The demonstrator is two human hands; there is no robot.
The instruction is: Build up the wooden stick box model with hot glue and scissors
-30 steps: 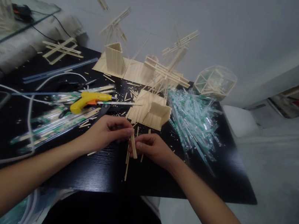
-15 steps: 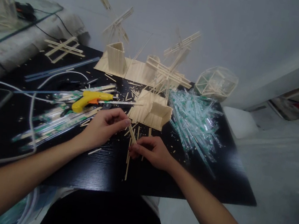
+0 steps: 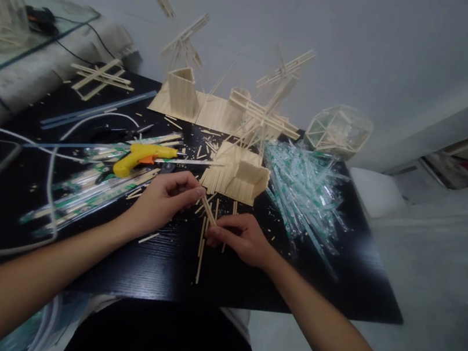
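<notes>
Between my two hands runs a short pair of thin wooden sticks (image 3: pixel 209 209), lying side by side and slanting down to the right. My left hand (image 3: pixel 173 197) pinches the upper end between thumb and fingers. The lower end is pinched by my right hand (image 3: pixel 240 236). Just beyond them stands a small wooden stick box on a flat base (image 3: pixel 244 180). Loose wooden sticks (image 3: pixel 200 255) lie on the black table under my right hand. Left of the box, above my left hand, rests a yellow glue gun (image 3: pixel 135 159) with an orange trigger.
Packets of sticks in clear plastic (image 3: pixel 306 192) are heaped on the right, with more packets (image 3: pixel 94 196) on the left. Windmill-like stick models (image 3: pixel 180 94) stand along the wall. A white cable (image 3: pixel 49 183) curves across the table's left side. Wooden scraps lie scattered about.
My right hand has shifted very slightly to the right along with the lower end of the sticks. Otherwise the hands and objects look the same.
</notes>
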